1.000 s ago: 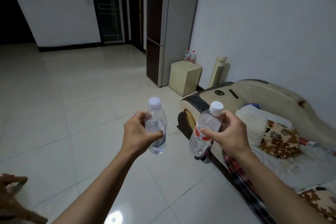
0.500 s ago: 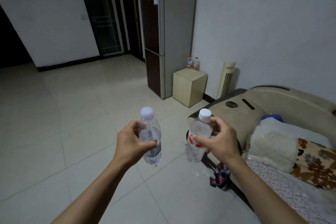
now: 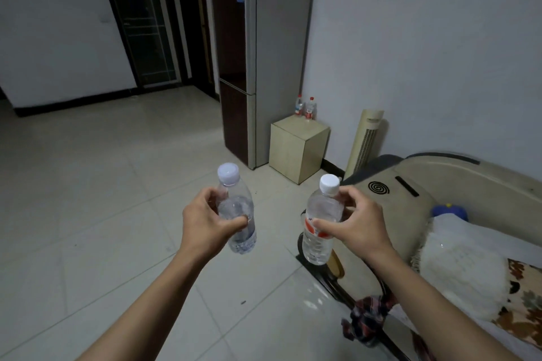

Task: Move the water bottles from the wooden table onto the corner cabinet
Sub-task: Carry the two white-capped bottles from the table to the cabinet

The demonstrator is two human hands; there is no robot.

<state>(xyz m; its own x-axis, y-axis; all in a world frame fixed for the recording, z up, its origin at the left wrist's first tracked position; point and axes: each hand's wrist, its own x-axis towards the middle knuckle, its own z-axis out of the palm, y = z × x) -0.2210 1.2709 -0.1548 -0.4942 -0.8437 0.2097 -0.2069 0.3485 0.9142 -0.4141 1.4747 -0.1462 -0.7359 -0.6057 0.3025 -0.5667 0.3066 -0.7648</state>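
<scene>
Out in front, held up over the pale shiny tiled floor [image 3: 88,214]: two bottles; left hand [image 3: 205,221] wrapped round the clear plastic water bottle with the pale lilac cap [image 3: 236,208], fingers and thumb curled tight on its middle; right hand [image 3: 356,227] gripping the clear plastic water bottle with the white cap and red label [image 3: 321,223] near its top, thumb across the label, fingers curled behind; both bottles upright and well apart from each other.

Closer now than a second ago: small cream square corner cabinet [image 3: 299,149], bigger in view and more straight ahead; tall grey and dark brown fridge [image 3: 264,67] bigger too; same tight hold on both bottles as before. Looks like walking toward the cabinet; carrying part well along, setting down not yet done.

Already on the cabinet top, at the back by the white wall [image 3: 425,38]: two small clear bottles with red caps [image 3: 305,105], standing side by side; bare space in front of them, likely enough for two more.

Just beside the cabinet: fridge on one side, tall cream tower fan [image 3: 365,141] on the other. Near the right arm: cream curved sofa end with a black spiral mark [image 3: 410,193]; on it a fluffy white cushion [image 3: 463,267] and a brown flowered cloth [image 3: 525,302]; red and dark checked cloth [image 3: 369,319] hanging low by the sofa edge. Far back: dark glass door [image 3: 143,23]. Wooden table not in sight.
</scene>
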